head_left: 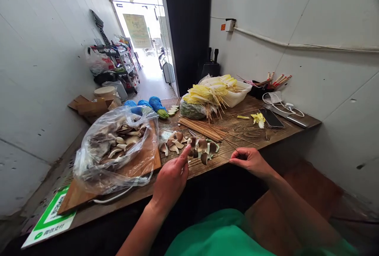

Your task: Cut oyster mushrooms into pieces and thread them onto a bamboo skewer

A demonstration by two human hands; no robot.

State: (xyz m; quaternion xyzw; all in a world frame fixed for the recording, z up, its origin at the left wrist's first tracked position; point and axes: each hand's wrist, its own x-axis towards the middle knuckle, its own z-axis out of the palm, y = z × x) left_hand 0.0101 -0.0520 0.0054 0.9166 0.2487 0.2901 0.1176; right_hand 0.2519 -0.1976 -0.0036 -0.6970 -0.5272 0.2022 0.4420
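While skewer-gripping, right hand (250,160) beside mushrooms (197,148)

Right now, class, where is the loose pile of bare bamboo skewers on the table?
In the head view, the skewer pile lies mid-table, just beyond the cut mushroom pieces, in front of the tray of skewered yellow vegetables.

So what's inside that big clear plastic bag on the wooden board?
The clear plastic bag on the wooden cutting board holds pale-stemmed, brown-capped mushroom pieces. The crinkled, glaring film blurs those deeper inside, so their number cannot be told.
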